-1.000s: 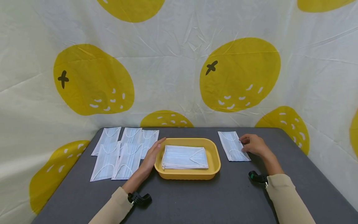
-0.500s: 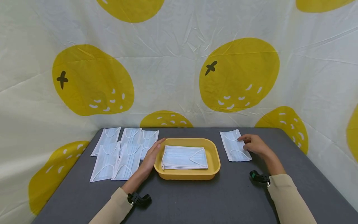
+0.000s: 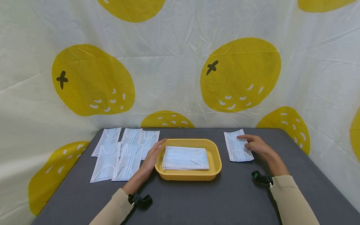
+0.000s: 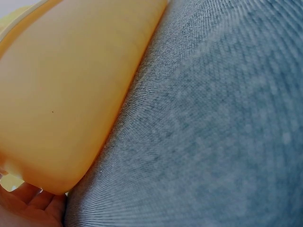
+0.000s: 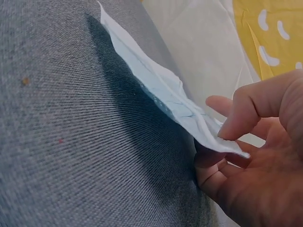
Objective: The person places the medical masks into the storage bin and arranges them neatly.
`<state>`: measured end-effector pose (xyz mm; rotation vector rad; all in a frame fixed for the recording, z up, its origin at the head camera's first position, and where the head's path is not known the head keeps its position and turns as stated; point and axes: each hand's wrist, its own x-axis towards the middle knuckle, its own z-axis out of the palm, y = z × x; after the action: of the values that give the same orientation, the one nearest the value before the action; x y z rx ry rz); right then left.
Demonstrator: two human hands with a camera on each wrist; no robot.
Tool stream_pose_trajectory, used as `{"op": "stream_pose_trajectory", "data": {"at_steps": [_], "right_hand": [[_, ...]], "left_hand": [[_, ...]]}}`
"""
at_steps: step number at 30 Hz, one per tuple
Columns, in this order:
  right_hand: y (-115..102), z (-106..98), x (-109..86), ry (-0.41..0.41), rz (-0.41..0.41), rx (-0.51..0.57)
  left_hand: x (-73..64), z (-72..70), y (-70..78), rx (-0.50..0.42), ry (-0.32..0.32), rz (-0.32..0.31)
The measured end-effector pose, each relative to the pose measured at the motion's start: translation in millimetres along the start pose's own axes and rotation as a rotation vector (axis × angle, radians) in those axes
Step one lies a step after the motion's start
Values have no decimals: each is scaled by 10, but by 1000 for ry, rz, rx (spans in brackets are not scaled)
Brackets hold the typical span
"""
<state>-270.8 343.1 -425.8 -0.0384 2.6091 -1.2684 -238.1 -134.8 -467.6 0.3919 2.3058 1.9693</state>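
A light blue pleated face mask [image 3: 234, 146] with white ear loops is at the right. My right hand [image 3: 258, 146] pinches its right edge. In the right wrist view the mask [image 5: 161, 92] tilts up off the cloth, thumb on one face and fingers beneath. My left hand [image 3: 150, 159] rests along the left side of a yellow plastic basket [image 3: 180, 177], its fingers extended. The left wrist view shows that hand's fingers [image 4: 40, 201] at the basket's end wall. A stack of face masks [image 3: 182, 157] lies in the basket.
Several more face masks [image 3: 105, 162] lie in overlapping rows left of the basket. The dark grey tabletop [image 3: 197, 203] ends at a white curtain [image 3: 168, 87] with yellow fruit prints.
My right hand has moved slightly right, carrying the pinched mask away from the basket, and its index finger has extended over the mask. The left hand and basket stay put.
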Motion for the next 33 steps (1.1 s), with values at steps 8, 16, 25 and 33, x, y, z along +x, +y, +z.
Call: {"op": "stream_pose_trajectory", "data": {"at_steps": [8,16,25,33], "right_hand": [[-11,18,-12,-13,5,72],[-19,-9,-7,-49,-13,97],[-61,-1,-17,-48,-8,24],[-111,-12,-41,-24,-30,12]], "left_hand": [[1,1,-8,3,1,10],[-7,-1,5,4,-4,-4],[-15,-2,10,11,1,4],[-13,4,11,11,-1,8]]}}
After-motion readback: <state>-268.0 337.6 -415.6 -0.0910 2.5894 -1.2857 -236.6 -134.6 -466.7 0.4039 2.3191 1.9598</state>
